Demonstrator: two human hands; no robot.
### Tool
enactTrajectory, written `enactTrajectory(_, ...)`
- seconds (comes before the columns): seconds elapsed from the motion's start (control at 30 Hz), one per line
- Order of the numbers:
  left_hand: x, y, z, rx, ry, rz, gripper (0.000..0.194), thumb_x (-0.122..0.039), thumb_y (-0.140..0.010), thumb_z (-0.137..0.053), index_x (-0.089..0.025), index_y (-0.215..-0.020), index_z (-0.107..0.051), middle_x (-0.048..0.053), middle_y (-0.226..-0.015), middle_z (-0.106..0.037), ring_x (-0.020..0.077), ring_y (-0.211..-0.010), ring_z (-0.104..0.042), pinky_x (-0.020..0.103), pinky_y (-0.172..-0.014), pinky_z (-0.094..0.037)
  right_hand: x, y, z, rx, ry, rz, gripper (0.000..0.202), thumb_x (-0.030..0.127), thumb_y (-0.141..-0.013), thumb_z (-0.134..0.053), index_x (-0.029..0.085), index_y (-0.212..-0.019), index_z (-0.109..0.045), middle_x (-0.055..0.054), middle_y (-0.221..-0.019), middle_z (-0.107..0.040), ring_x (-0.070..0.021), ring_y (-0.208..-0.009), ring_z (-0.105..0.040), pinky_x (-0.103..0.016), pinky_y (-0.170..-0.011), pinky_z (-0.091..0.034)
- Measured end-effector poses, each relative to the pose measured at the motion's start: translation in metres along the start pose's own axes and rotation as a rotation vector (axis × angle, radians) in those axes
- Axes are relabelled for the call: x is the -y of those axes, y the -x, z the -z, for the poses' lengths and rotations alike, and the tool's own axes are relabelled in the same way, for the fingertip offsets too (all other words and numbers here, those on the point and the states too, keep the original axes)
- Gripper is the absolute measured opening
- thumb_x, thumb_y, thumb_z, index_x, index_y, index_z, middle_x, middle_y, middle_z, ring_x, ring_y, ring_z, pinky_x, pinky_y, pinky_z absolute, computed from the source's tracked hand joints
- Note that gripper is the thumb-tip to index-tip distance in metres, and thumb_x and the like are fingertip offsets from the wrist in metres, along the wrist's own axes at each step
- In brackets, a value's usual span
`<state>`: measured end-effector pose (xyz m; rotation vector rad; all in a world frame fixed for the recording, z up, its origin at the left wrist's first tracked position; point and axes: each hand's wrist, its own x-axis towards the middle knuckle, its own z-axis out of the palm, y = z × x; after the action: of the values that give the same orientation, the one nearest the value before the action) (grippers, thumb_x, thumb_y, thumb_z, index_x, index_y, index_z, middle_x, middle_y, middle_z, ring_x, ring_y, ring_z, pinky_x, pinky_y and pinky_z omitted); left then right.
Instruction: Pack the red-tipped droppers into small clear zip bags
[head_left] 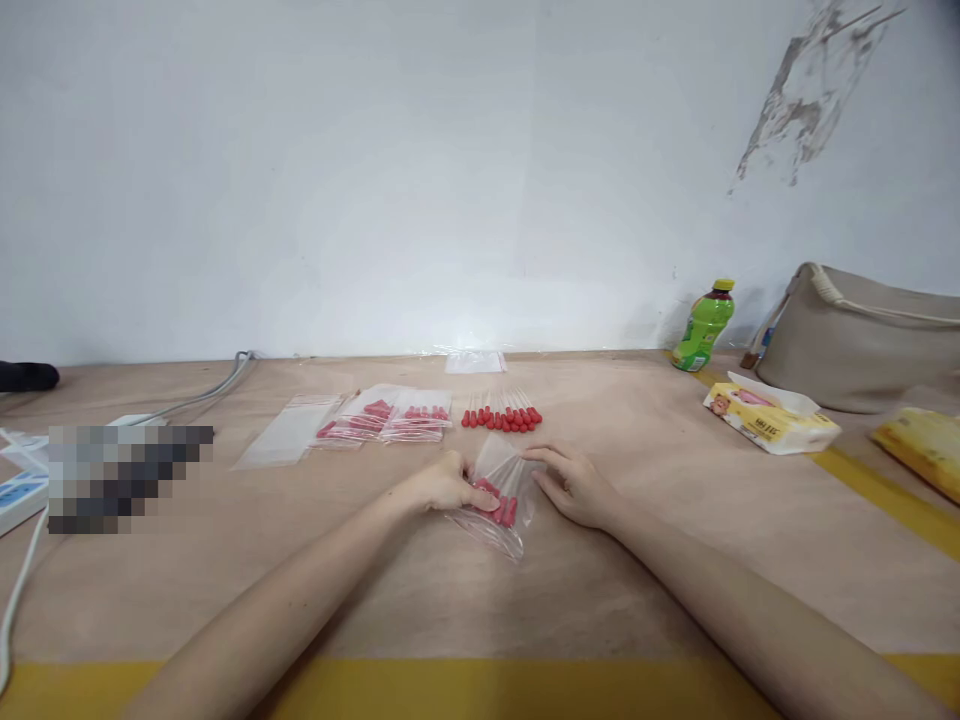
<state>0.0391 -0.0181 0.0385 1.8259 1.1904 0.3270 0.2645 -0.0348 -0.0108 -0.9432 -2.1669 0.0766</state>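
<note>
A clear zip bag [489, 458] with several red-tipped sticks [510, 512] inside lies tilted in front of me, its zip edge toward me. My left hand [452, 487] grips its left side, thumb pressed on top over the red tips. On the bag's right edge rest the spread fingertips of my right hand [574, 487]; they do not visibly pinch it. Just behind, loose red-headed sticks [502, 418] lie side by side in a row, heads toward me. Filled zip bags [415, 418] overlap to their left, beside flat unfilled bags [289, 432].
Against the wall lies another clear bag [475, 363]. To the right are a green bottle [703, 328], a tissue pack [772, 418], a yellow packet [919, 450] and a beige handbag [862, 345]. A power strip [22, 500] with cables and a blurred-out dark object [131, 485] sit left.
</note>
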Motion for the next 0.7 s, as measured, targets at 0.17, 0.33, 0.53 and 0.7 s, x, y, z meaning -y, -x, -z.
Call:
enactTrajectory(0.17,0.007,0.019,-0.002,-0.051,0.379,-0.018,0.030,-0.030,-0.057,-0.072,-0.013,-0.077,-0.058,-0.001,-0.064,-0.060,0.0126,-0.056,-0.057,0.022,-0.053,-0.042,-0.004,0.000,0.003,-0.019,0.008,-0.034,0.030,0.017,-0.080,-0.045,0.024,-0.108,-0.054,-0.008,-0.105,-0.057,-0.0218,-0.097,-0.054,-0.039,-0.084,-0.043)
enactTrajectory(0.33,0.021,0.040,0.038,-0.282,0.574,0.000,0.034,-0.029,-0.056,-0.076,-0.014,-0.079,-0.056,0.001,-0.072,-0.064,0.0130,-0.061,-0.060,0.025,-0.058,-0.047,-0.001,-0.001,0.003,-0.005,-0.018,-0.042,0.027,0.019,-0.080,-0.045,0.022,-0.105,-0.055,-0.009,-0.106,-0.055,-0.0209,-0.094,-0.055,-0.036,-0.081,-0.046)
enactTrajectory(0.53,0.029,0.020,0.124,-0.585,0.442,0.077,0.031,-0.030,-0.055,-0.075,-0.013,-0.074,-0.058,0.003,-0.069,-0.064,0.0136,-0.061,-0.060,0.026,-0.060,-0.049,-0.001,-0.002,0.002,0.021,-0.006,-0.052,0.025,0.019,-0.080,-0.045,0.020,-0.103,-0.055,-0.011,-0.107,-0.053,-0.0219,-0.096,-0.054,-0.037,-0.082,-0.046)
enactTrajectory(0.7,0.050,-0.010,0.149,-0.670,0.235,0.186,0.027,-0.030,-0.053,-0.075,-0.012,-0.064,-0.057,0.008,-0.070,-0.064,0.0239,-0.074,-0.061,0.032,-0.065,-0.048,-0.002,0.000,0.002,0.035,-0.006,-0.066,0.026,0.018,-0.079,-0.047,0.020,-0.104,-0.054,-0.011,-0.109,-0.051,-0.0216,-0.097,-0.054,-0.037,-0.083,-0.046)
